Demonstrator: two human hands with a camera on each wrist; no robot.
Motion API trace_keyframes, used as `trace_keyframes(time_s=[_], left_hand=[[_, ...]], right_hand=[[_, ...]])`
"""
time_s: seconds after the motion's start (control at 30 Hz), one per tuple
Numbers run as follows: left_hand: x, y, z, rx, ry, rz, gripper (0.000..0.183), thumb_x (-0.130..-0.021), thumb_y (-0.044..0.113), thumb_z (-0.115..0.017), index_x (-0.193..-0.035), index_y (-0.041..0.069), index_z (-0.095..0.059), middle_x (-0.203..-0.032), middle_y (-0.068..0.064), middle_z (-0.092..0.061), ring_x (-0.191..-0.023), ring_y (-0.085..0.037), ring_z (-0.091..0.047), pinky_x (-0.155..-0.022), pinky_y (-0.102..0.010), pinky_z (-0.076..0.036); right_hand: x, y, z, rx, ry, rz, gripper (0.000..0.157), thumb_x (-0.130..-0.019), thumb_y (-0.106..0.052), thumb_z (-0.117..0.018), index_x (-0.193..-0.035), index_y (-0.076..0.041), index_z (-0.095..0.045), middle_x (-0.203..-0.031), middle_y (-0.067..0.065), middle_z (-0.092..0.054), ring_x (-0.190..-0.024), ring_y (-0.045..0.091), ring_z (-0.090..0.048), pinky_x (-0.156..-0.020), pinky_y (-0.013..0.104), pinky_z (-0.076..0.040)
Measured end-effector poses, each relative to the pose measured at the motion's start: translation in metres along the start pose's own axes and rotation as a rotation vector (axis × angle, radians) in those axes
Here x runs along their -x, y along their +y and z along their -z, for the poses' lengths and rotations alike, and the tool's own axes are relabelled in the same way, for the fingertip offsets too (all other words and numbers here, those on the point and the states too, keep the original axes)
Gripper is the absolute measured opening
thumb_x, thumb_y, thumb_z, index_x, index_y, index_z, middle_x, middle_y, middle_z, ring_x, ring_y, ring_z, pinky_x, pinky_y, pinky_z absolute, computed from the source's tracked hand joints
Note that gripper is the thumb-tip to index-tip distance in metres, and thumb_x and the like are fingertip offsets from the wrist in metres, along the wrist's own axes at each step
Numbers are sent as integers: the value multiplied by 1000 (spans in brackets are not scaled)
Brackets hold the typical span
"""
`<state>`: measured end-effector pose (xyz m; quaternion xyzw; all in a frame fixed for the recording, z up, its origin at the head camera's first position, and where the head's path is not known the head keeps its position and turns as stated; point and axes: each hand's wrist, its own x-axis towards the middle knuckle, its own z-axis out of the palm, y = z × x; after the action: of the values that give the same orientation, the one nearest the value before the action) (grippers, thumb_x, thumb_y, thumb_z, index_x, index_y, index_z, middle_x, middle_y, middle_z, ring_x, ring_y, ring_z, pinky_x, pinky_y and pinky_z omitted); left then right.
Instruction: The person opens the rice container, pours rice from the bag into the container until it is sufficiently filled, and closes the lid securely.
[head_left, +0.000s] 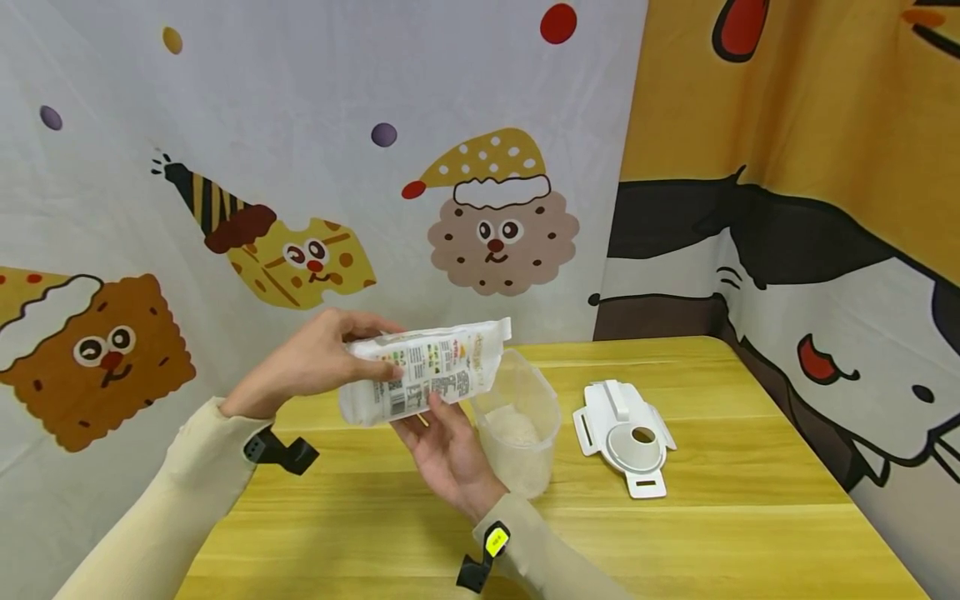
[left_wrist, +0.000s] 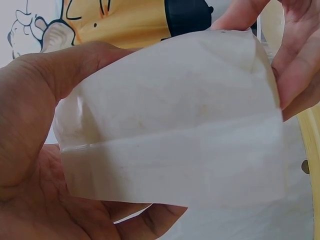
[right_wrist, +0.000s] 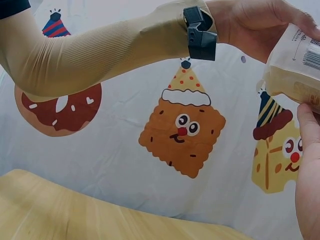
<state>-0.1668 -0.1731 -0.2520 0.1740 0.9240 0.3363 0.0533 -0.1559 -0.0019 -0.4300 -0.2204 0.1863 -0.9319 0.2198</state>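
A white printed packet (head_left: 431, 375) is held tilted above the table, its far end overlapping the rim of a clear plastic container (head_left: 551, 408) in the head view. My left hand (head_left: 326, 358) grips the near end, thumb across the printed face. From below, my right hand (head_left: 453, 458) holds the packet's lower side, its thumb on the printed face. Pale rice-like grains (head_left: 513, 425) lie inside the container. In the left wrist view the packet's blank white base (left_wrist: 170, 125) fills the middle, between both hands. A barcode shows on the packet (right_wrist: 290, 75) in the right wrist view.
Right of the container, a white plastic lid (head_left: 622, 408) with side tabs and a round hole lies on the wooden table (head_left: 720, 533). A cartoon-printed cloth (head_left: 315, 108) hangs behind the table, and another printed cloth (head_left: 847, 333) hangs along the right.
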Motion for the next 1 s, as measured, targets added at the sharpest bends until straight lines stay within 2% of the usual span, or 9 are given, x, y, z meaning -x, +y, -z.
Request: trace_keyframes(time_s=[0.6,1.0], left_hand=[[-7,6,2,-13,-13,-1,47,-85,29,-85,-128,15,-71,-104,-5,-78,-83,-17,-71,-72,-32,-59],[-10,9,4,-21,-27,5,47,-85,30,-84,-128,16,-71,-105,-4,-77,-86,-17,-71,-75,-32,-58]], right_hand=[[-1,-1,1,-27,-7,15,50,-111,-22,-43,-159,-25,-30,-157,1,-45,-141,20,-50,-124,36,-34],[-4,-2,2,-13,-32,44,45,-111,-23,-43,-155,-24,-36,-152,1,-50,-138,19,-52,-123,37,-37]])
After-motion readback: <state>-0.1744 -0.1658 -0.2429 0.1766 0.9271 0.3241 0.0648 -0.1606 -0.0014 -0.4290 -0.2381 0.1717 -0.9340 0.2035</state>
